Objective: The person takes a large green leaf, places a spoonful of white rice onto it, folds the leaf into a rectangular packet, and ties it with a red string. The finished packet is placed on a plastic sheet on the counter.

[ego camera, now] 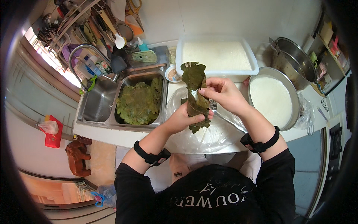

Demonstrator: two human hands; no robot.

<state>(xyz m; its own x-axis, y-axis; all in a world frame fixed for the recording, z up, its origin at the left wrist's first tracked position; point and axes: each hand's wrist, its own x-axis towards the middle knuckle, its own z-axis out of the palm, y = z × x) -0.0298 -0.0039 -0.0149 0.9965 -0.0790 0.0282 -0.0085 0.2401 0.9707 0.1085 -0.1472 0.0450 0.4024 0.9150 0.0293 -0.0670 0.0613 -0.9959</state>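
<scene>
A large dark green leaf point(195, 77), folded lengthwise, is held up over the counter, with some white filling point(194, 93) showing in its fold. My left hand point(188, 117) grips the lower part, thumb laid across the front and fingers behind. My right hand point(221, 91) pinches the leaf's right edge at mid-height. Beneath both hands a clear plastic sheet or bag point(201, 140) covers the counter. A metal spoon point(229, 119) lies on it, partly hidden by the leaf and my right arm.
A white plastic tub point(254, 64) of white grains stands behind, a small bowl point(172, 74) beside it. To the right are a round metal basin point(295, 112) with white contents and a deep metal pot point(285, 64). Left, a double sink point(98, 103) holds a heap of green leaves point(138, 103).
</scene>
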